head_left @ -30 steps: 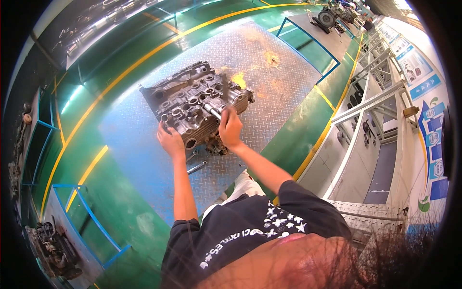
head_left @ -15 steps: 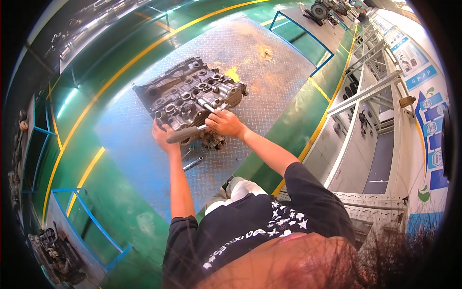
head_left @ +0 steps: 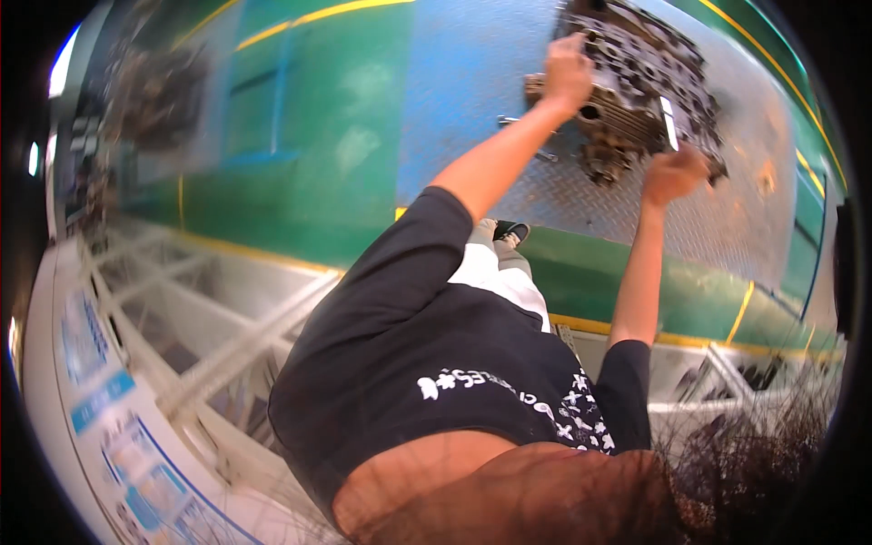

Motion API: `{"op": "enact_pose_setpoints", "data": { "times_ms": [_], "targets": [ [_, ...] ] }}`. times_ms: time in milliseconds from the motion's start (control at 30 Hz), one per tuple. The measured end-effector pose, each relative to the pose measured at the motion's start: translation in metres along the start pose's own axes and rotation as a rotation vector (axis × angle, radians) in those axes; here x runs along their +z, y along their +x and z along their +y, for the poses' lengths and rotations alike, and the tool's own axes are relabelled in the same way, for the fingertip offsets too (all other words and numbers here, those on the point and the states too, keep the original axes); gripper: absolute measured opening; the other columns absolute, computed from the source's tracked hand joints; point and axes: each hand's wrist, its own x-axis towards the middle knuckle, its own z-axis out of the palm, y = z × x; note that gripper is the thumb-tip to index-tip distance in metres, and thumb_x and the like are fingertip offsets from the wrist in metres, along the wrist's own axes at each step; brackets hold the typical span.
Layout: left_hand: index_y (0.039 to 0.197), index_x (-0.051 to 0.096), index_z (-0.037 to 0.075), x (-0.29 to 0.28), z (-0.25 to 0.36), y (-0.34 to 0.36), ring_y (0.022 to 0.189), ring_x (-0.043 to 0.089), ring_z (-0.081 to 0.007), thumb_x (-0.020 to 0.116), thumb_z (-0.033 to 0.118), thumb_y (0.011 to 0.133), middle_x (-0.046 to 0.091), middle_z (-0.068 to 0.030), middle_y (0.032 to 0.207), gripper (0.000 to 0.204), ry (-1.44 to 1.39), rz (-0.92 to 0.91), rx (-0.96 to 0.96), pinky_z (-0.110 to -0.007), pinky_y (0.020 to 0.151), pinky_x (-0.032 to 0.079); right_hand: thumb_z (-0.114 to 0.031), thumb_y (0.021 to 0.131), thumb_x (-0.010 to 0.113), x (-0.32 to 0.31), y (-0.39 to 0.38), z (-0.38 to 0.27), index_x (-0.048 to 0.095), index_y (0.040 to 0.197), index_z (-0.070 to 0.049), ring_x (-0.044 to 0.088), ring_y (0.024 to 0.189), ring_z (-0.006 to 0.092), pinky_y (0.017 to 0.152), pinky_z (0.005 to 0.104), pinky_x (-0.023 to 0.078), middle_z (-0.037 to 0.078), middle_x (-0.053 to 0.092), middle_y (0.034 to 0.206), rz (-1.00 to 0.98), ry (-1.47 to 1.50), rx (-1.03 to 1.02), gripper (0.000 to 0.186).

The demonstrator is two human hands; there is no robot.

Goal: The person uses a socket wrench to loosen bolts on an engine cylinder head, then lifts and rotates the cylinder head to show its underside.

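A dirty grey metal engine (head_left: 636, 68) with round openings along its top lies on the treadplate at the upper right. My left hand (head_left: 569, 74) is at its left end, fingers curled over the edge. Near its front right side, my right hand (head_left: 674, 174) is closed around a socket wrench (head_left: 669, 123), whose bright metal shaft points up from the fist over the engine. The fist hides the rest of that tool. A small metal tool (head_left: 509, 120) lies on the plate beside the engine, left of my left forearm.
The blue and grey treadplate (head_left: 581, 204) extends around the engine, with green floor (head_left: 345, 109) to its left. Behind my body runs a pale metal frame (head_left: 245, 336). Another engine (head_left: 163, 95) is blurred at the far left. My shoe (head_left: 513, 234) stands near the plate's edge.
The view has swung left, so the engine now appears at the upper right. My right hand still grips the socket wrench; its thick handle no longer shows. My left hand stays at the engine's left end.
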Motion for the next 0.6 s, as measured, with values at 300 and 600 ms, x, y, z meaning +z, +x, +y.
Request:
{"op": "enact_pose_setpoints", "data": {
  "times_ms": [300, 600],
  "targets": [
    [0.125, 0.062, -0.004, -0.010, 0.002, -0.006, 0.121, 0.056, -0.0410, 0.059, 0.006, 0.090, 0.065, -0.0236, 0.120, 0.037, 0.001, -0.005, -0.064, -0.047, 0.109, 0.045, -0.017, 0.103, 0.057, -0.015, 0.002, 0.001, 0.062, 0.104, 0.001, 0.066, 0.094, 0.0372, 0.082, 0.0485, 0.052, 0.018, 0.069, 0.102, -0.198, 0.085, -0.171, 0.018],
    [0.139, 0.055, 0.000, -0.013, -0.011, 0.000, 0.128, 0.050, -0.0446, 0.054, 0.004, 0.091, 0.060, -0.0248, 0.130, 0.048, -0.023, -0.050, -0.028, -0.050, 0.112, 0.041, -0.032, 0.110, 0.041, 0.020, 0.015, -0.047, 0.058, 0.105, 0.010, 0.065, 0.091, 0.0473, 0.083, 0.0551, 0.050, 0.028, 0.068, 0.105, 0.189, 0.181, 1.108, 0.046]
  ]
}}
